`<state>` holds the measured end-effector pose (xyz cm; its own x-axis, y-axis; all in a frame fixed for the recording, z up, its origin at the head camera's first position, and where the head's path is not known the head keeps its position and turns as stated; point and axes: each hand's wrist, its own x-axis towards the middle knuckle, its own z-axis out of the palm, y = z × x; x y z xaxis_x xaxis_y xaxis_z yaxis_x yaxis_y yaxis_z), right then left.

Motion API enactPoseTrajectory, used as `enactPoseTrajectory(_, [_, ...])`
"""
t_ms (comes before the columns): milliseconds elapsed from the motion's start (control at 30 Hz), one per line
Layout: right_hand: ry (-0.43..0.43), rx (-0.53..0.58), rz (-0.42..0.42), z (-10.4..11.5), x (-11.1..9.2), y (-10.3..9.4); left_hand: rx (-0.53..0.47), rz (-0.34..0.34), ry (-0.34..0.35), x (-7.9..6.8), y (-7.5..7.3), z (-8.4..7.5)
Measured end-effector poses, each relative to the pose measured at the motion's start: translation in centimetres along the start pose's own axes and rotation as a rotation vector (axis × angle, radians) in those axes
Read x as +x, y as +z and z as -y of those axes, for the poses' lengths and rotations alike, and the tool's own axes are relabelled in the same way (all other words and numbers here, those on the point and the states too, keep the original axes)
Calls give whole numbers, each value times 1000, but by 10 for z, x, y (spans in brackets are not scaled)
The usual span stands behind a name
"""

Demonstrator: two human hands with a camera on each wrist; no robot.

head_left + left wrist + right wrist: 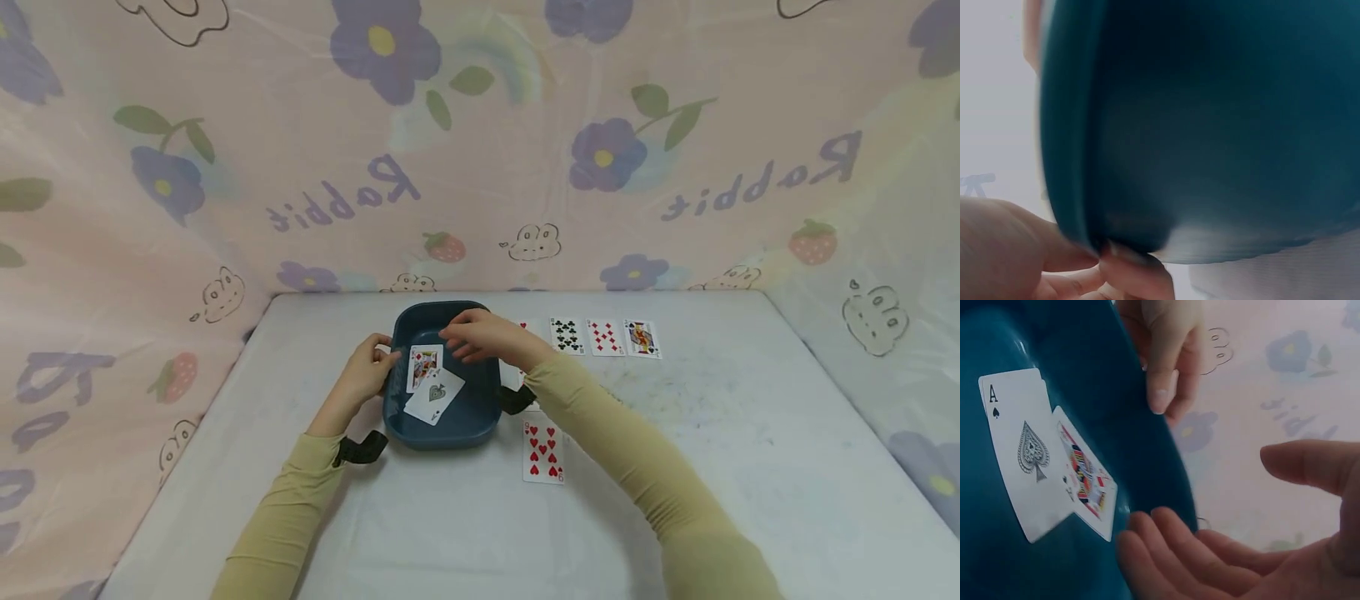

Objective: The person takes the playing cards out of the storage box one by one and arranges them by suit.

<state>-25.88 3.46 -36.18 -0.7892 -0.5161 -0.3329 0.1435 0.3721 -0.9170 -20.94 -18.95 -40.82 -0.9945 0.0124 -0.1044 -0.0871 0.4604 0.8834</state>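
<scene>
A dark blue plastic tub (442,440) sits left of the table's middle. Its left rim is pinched between the thumb and fingers of my left hand (366,372), as the left wrist view shows close up. Inside the tub lie an ace of spades (435,398) and, partly under it, a face card (425,358). My right hand (487,335) hovers over the tub's upper right part. Its thumb stands apart from loosely bent fingers in the right wrist view, with nothing between them.
A nine of hearts (543,452) lies right of the tub. Farther back, a row holds a clubs card (567,337), a diamonds card (605,337) and another face card (642,339). My right arm partly hides more cards. A printed cloth (480,167) walls the table's back and sides.
</scene>
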Motion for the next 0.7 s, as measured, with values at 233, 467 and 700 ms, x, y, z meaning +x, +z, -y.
enactPoseTrajectory(233, [72,-104,-20,2,22,17,-13,3,-2,1,0,1])
enactPoseTrajectory(467, [87,-385,-25,0,28,28,4,4,-7,1,0,2])
enactPoseTrajectory(700, [135,-433,41,-1,31,32,-7,8,-9,1,0,2])
